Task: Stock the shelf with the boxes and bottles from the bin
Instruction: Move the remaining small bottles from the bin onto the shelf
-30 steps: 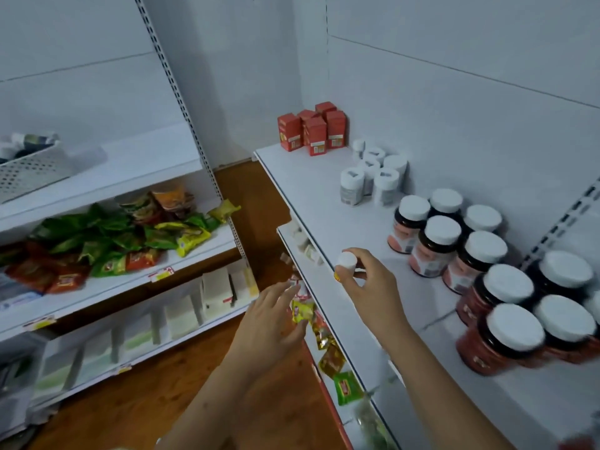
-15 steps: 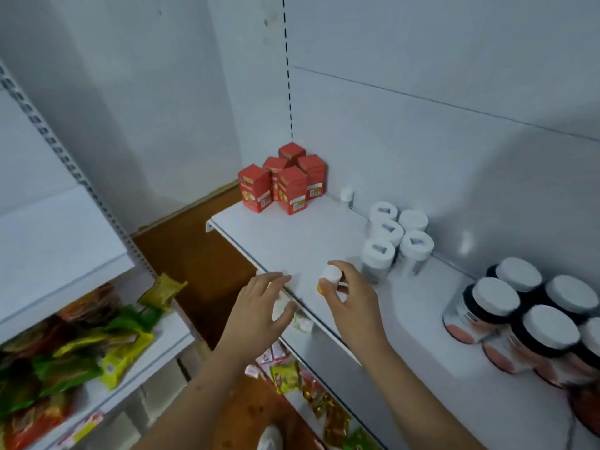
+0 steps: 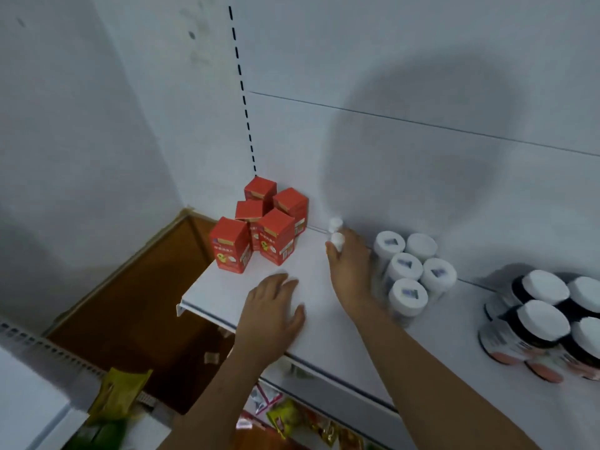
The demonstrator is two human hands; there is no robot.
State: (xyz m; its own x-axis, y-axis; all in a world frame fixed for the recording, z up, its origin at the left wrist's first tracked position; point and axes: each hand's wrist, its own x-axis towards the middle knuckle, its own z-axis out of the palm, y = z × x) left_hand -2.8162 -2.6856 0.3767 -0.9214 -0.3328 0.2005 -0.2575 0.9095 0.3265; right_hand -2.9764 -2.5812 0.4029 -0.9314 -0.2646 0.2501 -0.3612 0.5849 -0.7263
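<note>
Gripping 1 small bottle, the right hand nears 5 red boxes; left hand lies flat, spread.

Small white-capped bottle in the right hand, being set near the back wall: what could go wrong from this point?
1. The right hand holds the small bottle close in front of another small bottle at the back wall; a nudge could topple that one.
2. The right forearm passes right beside the white-capped bottles; pulling back carelessly might knock the nearest over.
3. The left hand rests flat near the shelf edge, holding nothing, so it cannot steady anything.
</note>
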